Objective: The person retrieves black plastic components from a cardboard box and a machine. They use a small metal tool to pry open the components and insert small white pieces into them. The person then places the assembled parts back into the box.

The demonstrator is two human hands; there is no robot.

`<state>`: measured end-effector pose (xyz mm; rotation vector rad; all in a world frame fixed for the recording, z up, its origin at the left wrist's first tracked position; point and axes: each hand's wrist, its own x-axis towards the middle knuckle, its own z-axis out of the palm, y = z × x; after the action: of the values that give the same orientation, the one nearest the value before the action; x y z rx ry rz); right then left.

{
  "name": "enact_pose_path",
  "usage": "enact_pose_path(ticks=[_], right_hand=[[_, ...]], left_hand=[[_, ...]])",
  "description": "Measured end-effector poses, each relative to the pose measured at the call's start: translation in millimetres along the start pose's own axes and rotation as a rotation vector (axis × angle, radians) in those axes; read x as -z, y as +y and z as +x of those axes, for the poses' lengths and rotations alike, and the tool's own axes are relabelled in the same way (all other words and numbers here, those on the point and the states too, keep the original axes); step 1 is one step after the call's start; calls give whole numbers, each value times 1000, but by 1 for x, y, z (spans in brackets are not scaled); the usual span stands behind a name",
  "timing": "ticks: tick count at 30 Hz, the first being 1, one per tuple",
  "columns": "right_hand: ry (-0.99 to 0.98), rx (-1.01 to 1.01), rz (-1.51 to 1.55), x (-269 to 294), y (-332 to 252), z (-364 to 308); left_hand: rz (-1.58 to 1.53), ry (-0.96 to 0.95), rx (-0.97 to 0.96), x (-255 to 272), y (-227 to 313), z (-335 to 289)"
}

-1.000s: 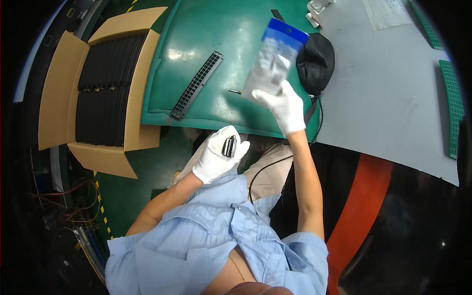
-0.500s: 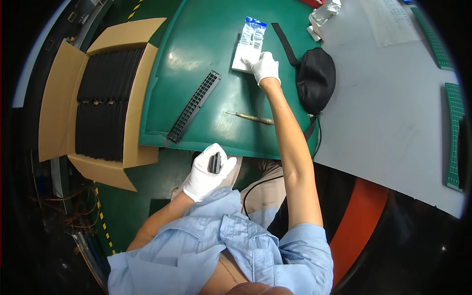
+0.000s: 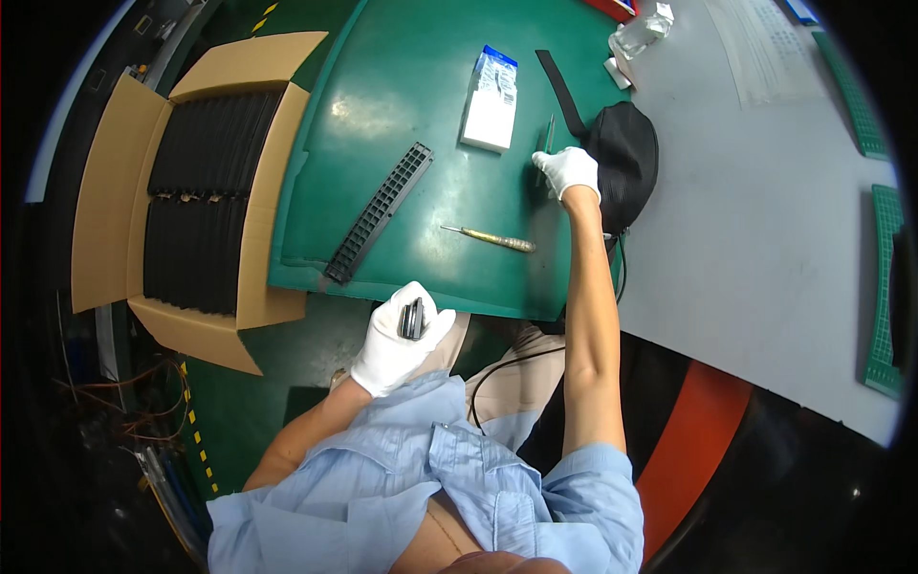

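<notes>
Black part (image 3: pixel 412 320) in left fingers (image 3: pixel 413 291), perhaps tweezers (image 3: pixel 551 134) in right fingers (image 3: pixel 548 162)

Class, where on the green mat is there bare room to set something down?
Bare mat shows left of the white package and beyond the slotted strip, and between the screwdriver and the near edge. Crowded: right side, around the right hand, pouch and strap.

green gridded mat (image 3: pixel 885 215), yellow-and-black striped tape (image 3: pixel 198 434), paper sheet (image 3: pixel 760 57)

Workshop: green bench mat (image 3: pixel 402 86), parts carton (image 3: pixel 196 335), probably a screwdriver (image 3: pixel 497 239).
</notes>
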<state>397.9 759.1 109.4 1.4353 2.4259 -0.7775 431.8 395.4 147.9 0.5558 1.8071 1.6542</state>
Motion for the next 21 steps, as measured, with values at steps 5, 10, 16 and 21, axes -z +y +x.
enact_pose_path(ticks=[5,10,16,21], right_hand=[[246,335,-82,-5,-68,-19],[164,352,-160,-21,-70,-5],[109,619,-157,-32,-9,-97],[168,738,-196,-71,48,-139]], left_hand=[[-10,-33,60,-2,4,4],[5,-56,45,-7,13,3],[52,-56,-42,-3,10,-4],[103,-157,-339,1,59,-22]])
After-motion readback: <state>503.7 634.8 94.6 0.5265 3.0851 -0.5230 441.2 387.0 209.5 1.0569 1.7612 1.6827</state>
